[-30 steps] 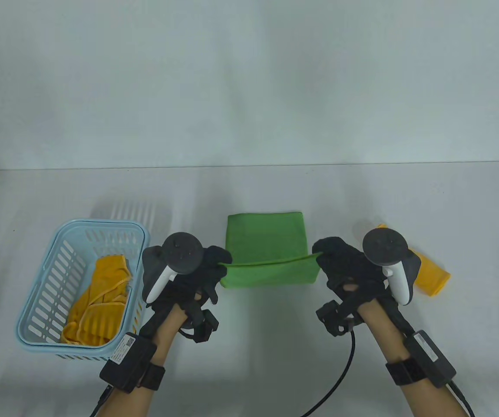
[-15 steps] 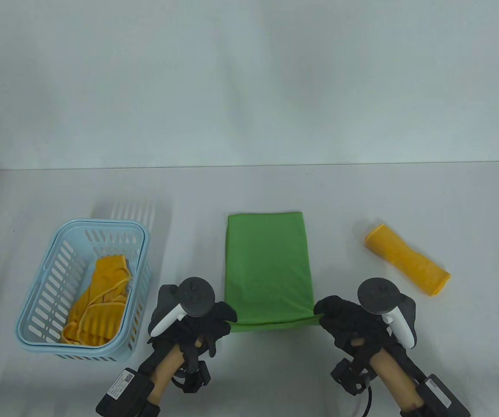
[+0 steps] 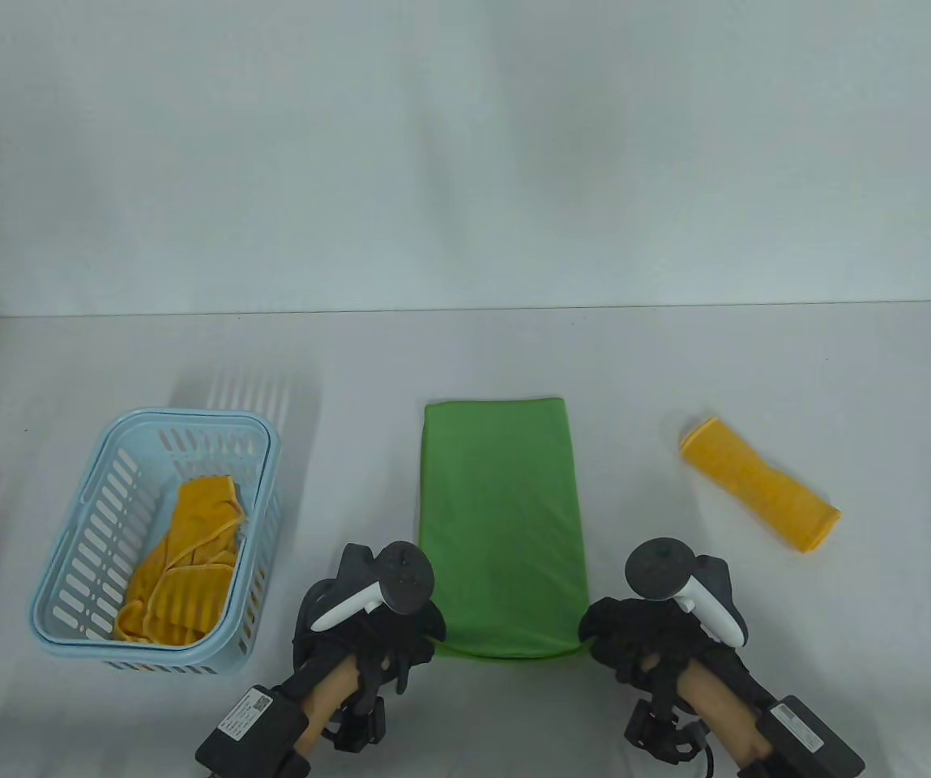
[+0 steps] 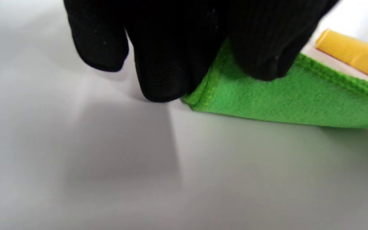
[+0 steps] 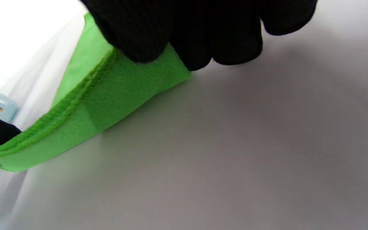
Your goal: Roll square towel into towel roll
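Fingers (image 4: 161, 76) of left hand (image 3: 368, 640) and right hand (image 3: 643, 640) each pinch one near corner of the green towel (image 3: 501, 519), w/ the near edge a bit lifted off the table (image 3: 465, 365). Towel lies as a long strip, long axis running away from the person, so it stretches straight ahead of both hands, equally near to each. I judge the roll should start at this near edge & go forward.
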A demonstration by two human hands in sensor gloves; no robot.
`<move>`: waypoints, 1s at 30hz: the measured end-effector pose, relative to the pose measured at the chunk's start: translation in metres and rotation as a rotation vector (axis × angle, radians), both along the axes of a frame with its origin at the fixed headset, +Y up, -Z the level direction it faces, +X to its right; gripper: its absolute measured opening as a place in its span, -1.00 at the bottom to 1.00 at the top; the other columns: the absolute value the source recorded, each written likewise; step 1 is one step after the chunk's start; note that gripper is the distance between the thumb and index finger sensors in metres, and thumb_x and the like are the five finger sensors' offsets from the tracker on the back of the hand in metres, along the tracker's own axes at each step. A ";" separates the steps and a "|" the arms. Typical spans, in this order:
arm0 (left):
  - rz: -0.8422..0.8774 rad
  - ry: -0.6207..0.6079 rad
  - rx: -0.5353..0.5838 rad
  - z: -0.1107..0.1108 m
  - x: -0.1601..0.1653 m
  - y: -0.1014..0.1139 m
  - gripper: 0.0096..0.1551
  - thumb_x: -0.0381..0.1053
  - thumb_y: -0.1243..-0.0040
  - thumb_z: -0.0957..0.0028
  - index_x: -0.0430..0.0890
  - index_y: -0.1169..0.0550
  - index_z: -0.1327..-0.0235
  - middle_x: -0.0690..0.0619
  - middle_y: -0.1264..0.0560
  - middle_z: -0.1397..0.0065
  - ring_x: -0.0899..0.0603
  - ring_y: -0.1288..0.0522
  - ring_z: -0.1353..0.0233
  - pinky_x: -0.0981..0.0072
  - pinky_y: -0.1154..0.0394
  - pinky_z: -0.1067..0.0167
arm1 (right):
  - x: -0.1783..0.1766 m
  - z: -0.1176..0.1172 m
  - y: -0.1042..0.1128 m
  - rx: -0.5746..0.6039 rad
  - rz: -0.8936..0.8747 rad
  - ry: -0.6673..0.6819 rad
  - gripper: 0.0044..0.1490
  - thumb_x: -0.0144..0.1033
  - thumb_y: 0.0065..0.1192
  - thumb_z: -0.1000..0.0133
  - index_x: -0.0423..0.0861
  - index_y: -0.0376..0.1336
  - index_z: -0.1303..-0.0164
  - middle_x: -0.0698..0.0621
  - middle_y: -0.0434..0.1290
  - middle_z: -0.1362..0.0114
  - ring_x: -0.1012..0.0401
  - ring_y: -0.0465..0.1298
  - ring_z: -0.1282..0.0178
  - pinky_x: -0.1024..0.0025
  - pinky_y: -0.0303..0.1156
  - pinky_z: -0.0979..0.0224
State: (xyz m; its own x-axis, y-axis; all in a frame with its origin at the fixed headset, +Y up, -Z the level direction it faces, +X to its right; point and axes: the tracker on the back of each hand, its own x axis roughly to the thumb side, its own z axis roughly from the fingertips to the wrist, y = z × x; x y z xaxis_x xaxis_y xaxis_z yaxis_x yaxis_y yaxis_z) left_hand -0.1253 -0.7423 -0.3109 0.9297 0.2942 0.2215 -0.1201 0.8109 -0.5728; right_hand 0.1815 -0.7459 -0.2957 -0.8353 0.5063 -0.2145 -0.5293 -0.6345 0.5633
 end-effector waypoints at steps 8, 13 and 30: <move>0.046 0.108 -0.018 -0.011 -0.007 -0.004 -0.52 0.04 -0.32 0.15 0.14 -0.63 -0.09 0.15 -0.67 -0.17 -0.08 -0.69 -0.16 -0.11 -0.49 -0.31 | 0.010 -0.010 -0.010 0.006 -0.016 -0.132 -0.49 -0.12 0.31 0.13 0.15 0.32 -0.06 0.10 0.49 -0.22 0.05 0.51 -0.16 0.01 0.39 -0.30; 0.029 0.184 0.036 -0.017 -0.009 -0.004 -0.51 0.08 -0.32 0.16 0.14 -0.63 -0.09 0.18 -0.68 -0.12 -0.06 -0.70 -0.12 -0.09 -0.50 -0.30 | 0.011 -0.013 -0.011 0.052 -0.004 -0.209 -0.48 -0.09 0.31 0.13 0.13 0.33 -0.06 0.08 0.52 -0.17 0.05 0.55 -0.06 0.01 0.43 -0.21; -0.180 0.268 0.262 -0.018 0.003 -0.010 -0.48 0.24 -0.30 0.21 0.18 -0.57 -0.05 0.24 -0.63 -0.06 0.00 -0.65 -0.05 -0.05 -0.48 -0.33 | 0.008 -0.020 -0.016 0.214 0.126 -0.279 -0.46 0.01 0.33 0.18 0.14 0.35 -0.02 0.11 0.57 0.04 0.13 0.56 0.15 0.06 0.45 -0.08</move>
State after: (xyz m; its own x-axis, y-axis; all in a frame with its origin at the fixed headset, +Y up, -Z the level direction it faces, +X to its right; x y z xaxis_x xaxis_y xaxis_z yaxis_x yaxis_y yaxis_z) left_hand -0.1227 -0.7518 -0.3285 0.9961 0.0878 0.0103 -0.0802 0.9468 -0.3117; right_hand 0.1895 -0.7616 -0.3156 -0.8182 0.4614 -0.3431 -0.5541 -0.7921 0.2561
